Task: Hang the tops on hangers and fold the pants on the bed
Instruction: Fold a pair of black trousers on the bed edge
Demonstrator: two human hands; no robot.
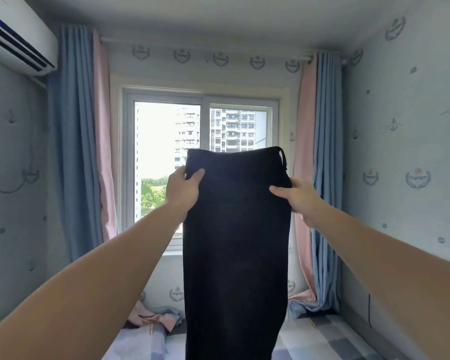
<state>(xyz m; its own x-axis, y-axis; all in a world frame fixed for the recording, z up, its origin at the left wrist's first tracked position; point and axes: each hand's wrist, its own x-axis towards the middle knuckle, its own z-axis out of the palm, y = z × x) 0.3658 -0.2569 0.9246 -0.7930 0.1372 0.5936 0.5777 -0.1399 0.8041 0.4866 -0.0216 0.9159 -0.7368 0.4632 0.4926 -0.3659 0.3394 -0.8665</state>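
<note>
Head view shows a pair of long black fabric pants (pixel 236 242) hanging between the two raised hands. The left hand (pixel 183 189) pinches one edge just under the waistband, and the right hand (pixel 296 196) grips the opposite edge the same way. To fold well, keep both grips level and taut so the legs align, then lower the cloth flat onto the checked-sheet bed (pixel 322 339) below the hands.

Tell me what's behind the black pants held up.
The white-framed window, the wall beneath it and the pale checked bed lie behind the black pants; their middle stretches are covered, so anything there is hidden.
</note>
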